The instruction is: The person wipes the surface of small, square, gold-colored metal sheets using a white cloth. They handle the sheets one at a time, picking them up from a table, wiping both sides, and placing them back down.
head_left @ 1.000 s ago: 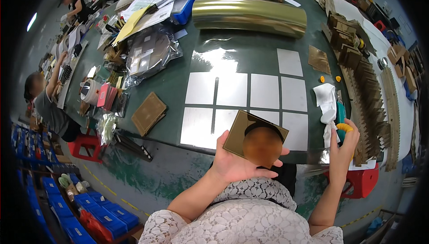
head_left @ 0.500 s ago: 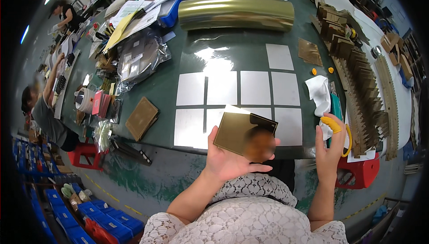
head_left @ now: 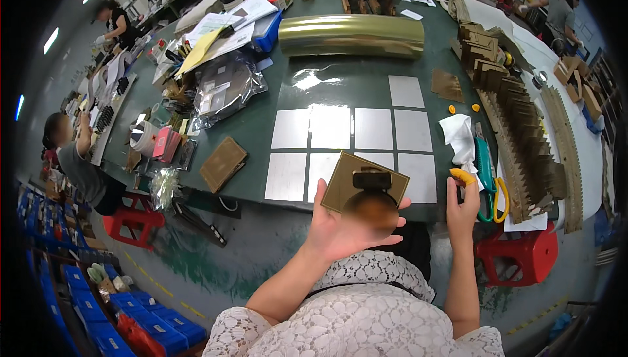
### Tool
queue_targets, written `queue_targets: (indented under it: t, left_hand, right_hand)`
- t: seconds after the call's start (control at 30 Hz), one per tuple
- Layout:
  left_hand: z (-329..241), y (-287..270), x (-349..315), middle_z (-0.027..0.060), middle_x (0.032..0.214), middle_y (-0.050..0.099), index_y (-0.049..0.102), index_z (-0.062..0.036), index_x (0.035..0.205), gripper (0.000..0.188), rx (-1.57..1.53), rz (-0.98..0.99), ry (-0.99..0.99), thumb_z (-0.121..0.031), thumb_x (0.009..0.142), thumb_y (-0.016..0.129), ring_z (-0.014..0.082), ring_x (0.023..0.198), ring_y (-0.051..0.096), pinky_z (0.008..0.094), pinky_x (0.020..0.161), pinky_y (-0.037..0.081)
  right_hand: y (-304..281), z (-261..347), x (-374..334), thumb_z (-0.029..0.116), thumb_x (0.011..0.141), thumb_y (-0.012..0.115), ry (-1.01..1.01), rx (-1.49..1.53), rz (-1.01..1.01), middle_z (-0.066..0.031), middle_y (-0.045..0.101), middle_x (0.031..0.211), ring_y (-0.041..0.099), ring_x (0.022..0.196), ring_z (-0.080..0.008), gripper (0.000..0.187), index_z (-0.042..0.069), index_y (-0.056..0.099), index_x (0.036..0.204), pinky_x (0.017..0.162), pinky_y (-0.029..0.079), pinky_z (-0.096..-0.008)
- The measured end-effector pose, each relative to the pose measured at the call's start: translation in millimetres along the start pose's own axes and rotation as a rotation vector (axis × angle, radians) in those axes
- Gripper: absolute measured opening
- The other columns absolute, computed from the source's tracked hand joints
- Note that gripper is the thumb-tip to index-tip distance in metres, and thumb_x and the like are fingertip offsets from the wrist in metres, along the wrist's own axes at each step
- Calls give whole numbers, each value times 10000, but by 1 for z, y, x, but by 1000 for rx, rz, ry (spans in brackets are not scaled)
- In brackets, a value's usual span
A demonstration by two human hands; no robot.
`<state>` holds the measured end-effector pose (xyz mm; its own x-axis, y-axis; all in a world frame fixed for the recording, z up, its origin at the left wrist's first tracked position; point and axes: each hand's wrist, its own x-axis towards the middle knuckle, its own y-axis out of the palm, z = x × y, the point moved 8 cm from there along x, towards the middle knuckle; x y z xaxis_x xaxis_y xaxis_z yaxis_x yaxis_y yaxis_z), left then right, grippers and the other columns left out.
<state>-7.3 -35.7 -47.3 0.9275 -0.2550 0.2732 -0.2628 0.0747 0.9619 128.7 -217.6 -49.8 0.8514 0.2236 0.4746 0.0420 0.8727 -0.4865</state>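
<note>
My left hand (head_left: 332,231) is closed round a square, gold, mirror-like plate (head_left: 341,184), tilted above the front edge of the table. The plate's face reflects a dark shape. My right hand (head_left: 463,210) is raised at the table edge, a yellow finger cot (head_left: 462,176) on one finger. Its thumb and that finger stand apart, with nothing visible between them. Just beyond it lies a crumpled white cloth (head_left: 458,136), beside green-handled scissors (head_left: 483,161). Several white square sheets (head_left: 374,128) lie in rows on the green table (head_left: 261,128), partly behind the plate.
A gold film roll (head_left: 353,35) lies across the back. Brown plates (head_left: 224,164) are stacked at left, near a bagged item (head_left: 229,92). Slotted racks of brown plates (head_left: 510,121) line the right. Red stools (head_left: 520,252) stand below the table. Other people work farther off.
The plate in my left hand has tilted, so its reflection differs. My right hand has moved slightly left, its fingers drawn closer together. The whole view has shifted a little.
</note>
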Motion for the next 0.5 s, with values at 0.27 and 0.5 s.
queue_targets:
  t: [0.27,0.5]
  left_hand:
    - [1,26,-9,260,1598,149,174,-110,1571,1003,33,-38,73,-778,862,415,465,1359,379,641,1119,264]
    - [-92,56,6,279,1510,335,273,-65,1532,995,955,-187,238,-651,806,618,400,1323,448,561,1128,304]
  right_hand:
    - [-2,6,2,37,930,601,-82,28,-39,-138,583,974,591,881,-254,155,-38,600,1066,823,467,-337]
    - [-7,-3,3,16,918,613,-68,51,-56,-136,593,1003,595,907,-241,194,-25,605,1108,835,472,-324]
